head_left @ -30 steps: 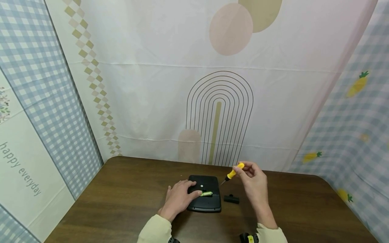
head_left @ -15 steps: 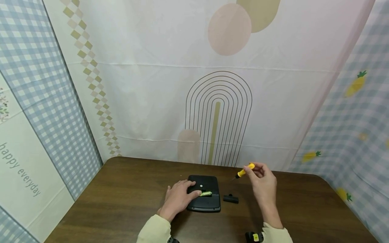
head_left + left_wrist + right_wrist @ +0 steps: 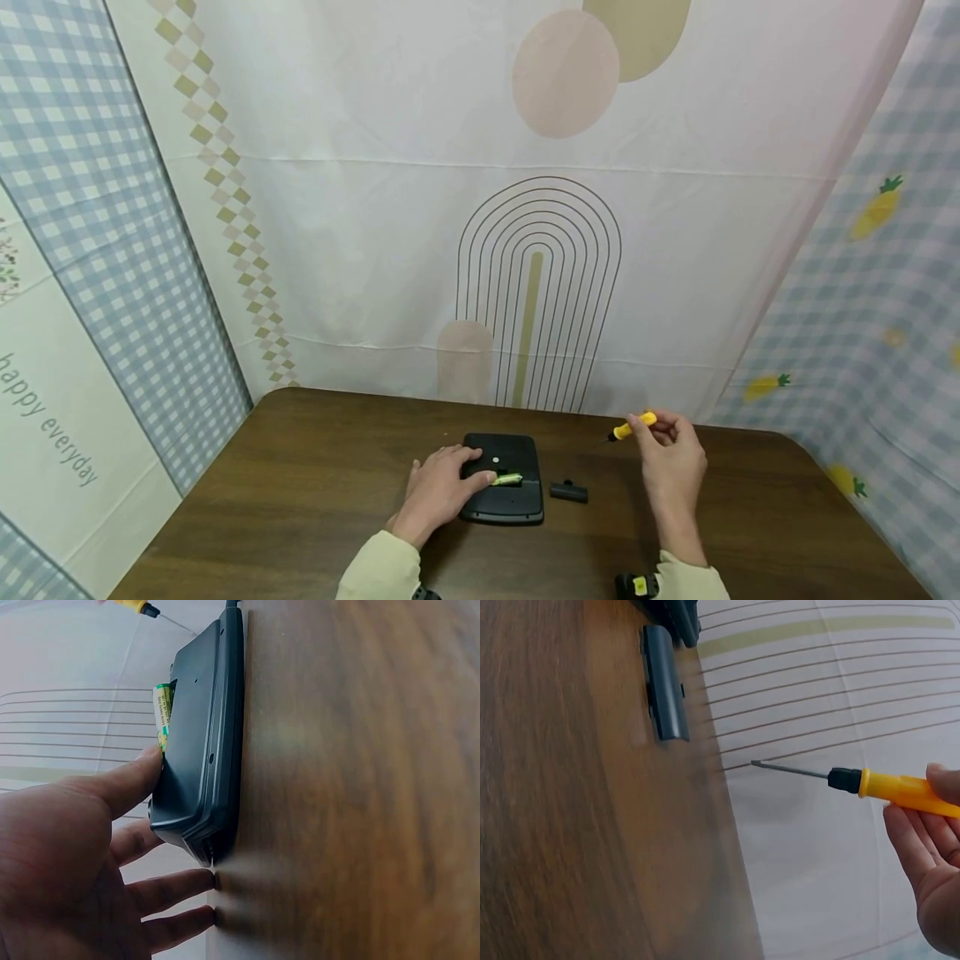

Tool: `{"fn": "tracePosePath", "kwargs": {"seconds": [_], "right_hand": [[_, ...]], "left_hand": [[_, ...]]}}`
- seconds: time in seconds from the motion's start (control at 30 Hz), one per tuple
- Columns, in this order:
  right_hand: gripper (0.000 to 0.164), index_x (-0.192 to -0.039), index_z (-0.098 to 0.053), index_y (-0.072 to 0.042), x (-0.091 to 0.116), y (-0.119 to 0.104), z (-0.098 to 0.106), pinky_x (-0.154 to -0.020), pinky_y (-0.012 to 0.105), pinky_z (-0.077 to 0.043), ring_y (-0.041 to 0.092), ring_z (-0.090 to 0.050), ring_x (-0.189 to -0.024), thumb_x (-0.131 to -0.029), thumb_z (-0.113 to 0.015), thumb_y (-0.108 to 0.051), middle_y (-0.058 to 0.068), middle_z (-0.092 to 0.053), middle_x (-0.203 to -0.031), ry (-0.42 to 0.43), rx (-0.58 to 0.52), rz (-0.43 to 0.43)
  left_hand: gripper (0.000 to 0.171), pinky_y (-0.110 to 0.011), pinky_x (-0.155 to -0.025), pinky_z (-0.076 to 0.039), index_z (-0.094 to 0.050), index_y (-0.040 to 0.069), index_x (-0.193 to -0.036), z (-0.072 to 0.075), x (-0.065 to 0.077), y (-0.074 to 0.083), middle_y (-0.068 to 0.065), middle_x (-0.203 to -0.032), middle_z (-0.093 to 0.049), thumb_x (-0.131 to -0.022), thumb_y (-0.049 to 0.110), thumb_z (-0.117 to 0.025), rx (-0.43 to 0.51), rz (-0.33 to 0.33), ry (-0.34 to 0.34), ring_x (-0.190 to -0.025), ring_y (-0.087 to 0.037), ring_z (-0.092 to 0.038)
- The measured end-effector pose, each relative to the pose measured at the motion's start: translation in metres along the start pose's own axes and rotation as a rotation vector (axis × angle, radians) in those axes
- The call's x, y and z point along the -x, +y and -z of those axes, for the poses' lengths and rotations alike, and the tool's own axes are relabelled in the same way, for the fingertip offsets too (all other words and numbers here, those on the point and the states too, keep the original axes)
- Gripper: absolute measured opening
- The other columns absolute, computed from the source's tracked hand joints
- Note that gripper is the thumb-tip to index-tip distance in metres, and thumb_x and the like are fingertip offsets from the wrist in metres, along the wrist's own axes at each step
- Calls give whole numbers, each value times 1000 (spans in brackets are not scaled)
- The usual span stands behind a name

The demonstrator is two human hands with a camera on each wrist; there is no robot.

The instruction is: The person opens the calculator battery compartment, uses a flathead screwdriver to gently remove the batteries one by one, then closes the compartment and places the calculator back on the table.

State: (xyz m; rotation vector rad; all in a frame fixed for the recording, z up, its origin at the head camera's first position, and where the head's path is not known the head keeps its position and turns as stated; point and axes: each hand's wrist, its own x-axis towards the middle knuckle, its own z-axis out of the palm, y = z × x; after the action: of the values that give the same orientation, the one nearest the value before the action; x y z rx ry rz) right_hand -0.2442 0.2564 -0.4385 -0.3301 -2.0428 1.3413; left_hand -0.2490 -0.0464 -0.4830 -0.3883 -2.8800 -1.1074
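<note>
A flat black device (image 3: 501, 504) lies back side up on the table, its battery compartment uncovered. A green and yellow battery (image 3: 162, 712) sits in that compartment, its near end by the thumb. My left hand (image 3: 438, 492) rests on the device's left side with fingers spread; its thumb (image 3: 135, 782) presses on the back beside the battery. My right hand (image 3: 675, 462) pinches the yellow handle of a screwdriver (image 3: 900, 789) above the table, right of the device. The thin shaft points left, touching nothing. Between device and right hand lies the black battery cover (image 3: 569, 492).
The brown wooden table (image 3: 300, 475) ends at a white patterned curtain (image 3: 375, 250) behind. Checked blue curtains (image 3: 862, 333) hang at both sides.
My right hand has moved right with the screwdriver, away from the device's right edge. My left hand, the device, the battery and the cover have stayed in place.
</note>
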Motion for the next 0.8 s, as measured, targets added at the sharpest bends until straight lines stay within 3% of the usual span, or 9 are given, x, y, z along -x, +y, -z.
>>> {"fn": "tracePosePath", "kwargs": {"seconds": [0.33, 0.63, 0.8], "right_hand": [[37, -123, -64, 3, -1, 13, 6, -68, 3, -45, -3, -56, -87, -100, -78, -22, 17, -68, -113, 44, 70, -34], [36, -125, -62, 4, -1, 21, 4, -64, 1, -41, 24, -64, -98, -101, -77, -18, 22, -68, -116, 59, 97, -60], [35, -123, -62, 4, -1, 24, 4, -62, 1, -40, 28, -65, -98, -101, -77, -19, 22, -69, -114, 60, 118, -50]], "left_hand": [[53, -83, -111, -20, -72, 13, -138, 1, 0, 0, -21, -149, -59, -100, 49, -71, 0, 5, -5, -144, -47, -47], [52, -83, -111, -20, -72, 11, -137, 0, 0, 2, -21, -148, -60, -99, 47, -73, 4, 10, 5, -143, -47, -47], [52, -83, -111, -20, -72, 11, -136, 1, 0, 2, -22, -148, -60, -99, 47, -73, 6, 10, 7, -143, -47, -47]]}}
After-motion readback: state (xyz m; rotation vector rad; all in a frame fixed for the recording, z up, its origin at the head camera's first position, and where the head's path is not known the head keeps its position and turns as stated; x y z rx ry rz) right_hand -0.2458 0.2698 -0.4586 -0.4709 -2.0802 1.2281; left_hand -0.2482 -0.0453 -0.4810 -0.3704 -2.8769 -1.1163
